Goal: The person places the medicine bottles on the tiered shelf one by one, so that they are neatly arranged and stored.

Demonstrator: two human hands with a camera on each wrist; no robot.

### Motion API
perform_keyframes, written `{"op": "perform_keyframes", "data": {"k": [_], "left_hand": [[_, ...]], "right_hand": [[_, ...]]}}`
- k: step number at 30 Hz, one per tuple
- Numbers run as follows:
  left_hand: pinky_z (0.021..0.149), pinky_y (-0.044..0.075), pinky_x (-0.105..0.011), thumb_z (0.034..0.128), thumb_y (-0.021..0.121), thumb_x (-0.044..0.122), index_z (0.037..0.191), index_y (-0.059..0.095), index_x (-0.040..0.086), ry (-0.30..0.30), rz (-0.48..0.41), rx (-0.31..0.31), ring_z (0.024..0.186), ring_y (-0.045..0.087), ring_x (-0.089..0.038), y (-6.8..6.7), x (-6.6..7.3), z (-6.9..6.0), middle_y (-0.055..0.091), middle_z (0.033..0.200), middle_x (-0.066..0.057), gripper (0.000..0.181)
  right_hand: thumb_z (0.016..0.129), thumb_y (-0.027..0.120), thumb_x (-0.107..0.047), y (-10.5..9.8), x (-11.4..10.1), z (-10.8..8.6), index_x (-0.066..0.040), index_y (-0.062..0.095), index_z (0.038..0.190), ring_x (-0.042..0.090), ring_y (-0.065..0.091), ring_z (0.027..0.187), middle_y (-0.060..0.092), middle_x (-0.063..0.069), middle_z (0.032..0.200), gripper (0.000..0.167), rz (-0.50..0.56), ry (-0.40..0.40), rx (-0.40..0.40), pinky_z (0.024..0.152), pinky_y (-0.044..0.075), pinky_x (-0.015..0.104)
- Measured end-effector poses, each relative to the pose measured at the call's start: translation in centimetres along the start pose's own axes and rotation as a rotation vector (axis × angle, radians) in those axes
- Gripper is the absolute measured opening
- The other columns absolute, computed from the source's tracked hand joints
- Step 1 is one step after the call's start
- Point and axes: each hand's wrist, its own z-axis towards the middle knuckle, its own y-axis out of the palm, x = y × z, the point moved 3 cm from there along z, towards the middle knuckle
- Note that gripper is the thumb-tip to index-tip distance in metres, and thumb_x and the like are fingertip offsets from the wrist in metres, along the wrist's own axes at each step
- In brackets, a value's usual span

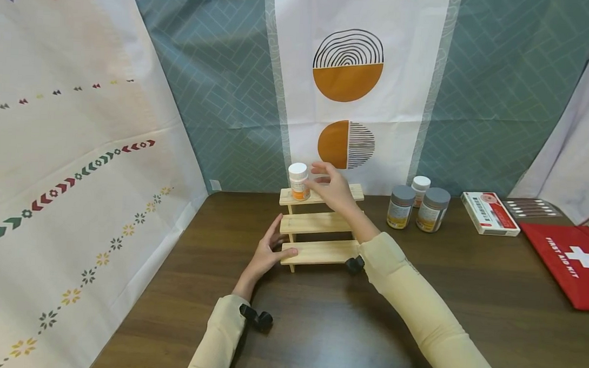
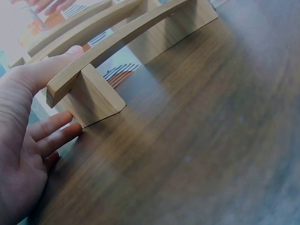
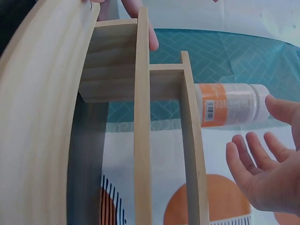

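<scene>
A three-tier wooden step rack point(image 1: 318, 252) stands on the table, its upper tiers toward the back wall. On the left end of its top tier sits a white pill bottle point(image 1: 298, 174) with an orange band, upright. My right hand point(image 1: 337, 193) is just right of the bottle, fingers spread and loosely bent. In the right wrist view the thumb is at the bottle's cap point(image 3: 260, 103); whether it touches I cannot tell. My left hand point(image 1: 264, 257) holds the rack's left end, thumb over the lowest tier and fingers point(image 2: 58, 140) against the side support.
Right of the rack stand two grey-lidded jars point(image 1: 400, 208) and a white-capped bottle point(image 1: 421, 184). Farther right lie a red-and-white box point(image 1: 490, 213), a pack of cotton swabs point(image 1: 532, 207) and a red first aid kit pouch point(image 1: 569, 258). Cloth hangs behind and at the left.
</scene>
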Motion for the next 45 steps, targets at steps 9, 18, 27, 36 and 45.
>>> {"op": "perform_keyframes", "data": {"k": [9, 18, 27, 36, 45], "left_hand": [[0.114, 0.034, -0.056, 0.0846, 0.076, 0.01, 0.158, 0.013, 0.027, 0.006, 0.012, -0.002, 0.137, 0.043, -0.038, 0.0, -0.1, -0.1, 0.031, 0.159, -0.012, 0.098], [0.113, 0.034, -0.056, 0.084, 0.074, 0.003, 0.159, 0.012, 0.017, -0.018, -0.012, -0.03, 0.135, 0.043, -0.042, 0.1, 2.4, -0.7, 0.033, 0.156, -0.022, 0.098], [0.114, 0.034, -0.054, 0.084, 0.076, 0.007, 0.157, 0.015, 0.033, -0.007, 0.012, -0.002, 0.135, 0.045, -0.037, 0.3, -0.4, 0.0, 0.033, 0.158, -0.014, 0.099], [0.114, 0.033, -0.056, 0.084, 0.073, 0.001, 0.159, 0.01, 0.022, -0.03, -0.016, -0.014, 0.138, 0.041, -0.041, 0.2, 0.8, -0.2, 0.033, 0.156, -0.02, 0.1], [0.113, 0.034, -0.055, 0.0854, 0.073, 0.004, 0.159, 0.011, 0.019, -0.044, 0.007, -0.029, 0.137, 0.043, -0.041, 0.2, 3.0, -1.0, 0.036, 0.154, -0.022, 0.098]], "right_hand": [[0.094, 0.065, -0.022, -2.7, 0.9, -2.2, -0.01, 0.047, 0.141, 0.034, 0.056, 0.122, 0.059, 0.013, 0.135, 0.052, 0.016, -0.026, 0.036, 0.096, 0.052, 0.048], [0.096, 0.063, -0.018, -5.7, 2.3, -4.4, -0.009, 0.048, 0.142, 0.037, 0.056, 0.119, 0.058, 0.02, 0.133, 0.049, -0.013, -0.059, 0.078, 0.099, 0.048, 0.048], [0.097, 0.062, -0.022, -10.2, 3.7, -6.5, -0.006, 0.048, 0.141, 0.033, 0.055, 0.117, 0.058, 0.022, 0.134, 0.049, -0.068, 0.01, 0.148, 0.09, 0.046, 0.026], [0.096, 0.063, -0.031, -15.0, 5.0, -7.9, -0.007, 0.049, 0.141, -0.006, 0.052, 0.096, 0.059, -0.021, 0.109, 0.053, -0.109, 0.029, 0.263, 0.081, 0.044, 0.012], [0.093, 0.068, -0.019, -19.7, 6.8, -8.5, -0.021, 0.06, 0.123, -0.009, 0.058, 0.089, 0.063, -0.027, 0.096, 0.032, 0.18, 0.068, 0.406, 0.074, 0.049, 0.004]]}}
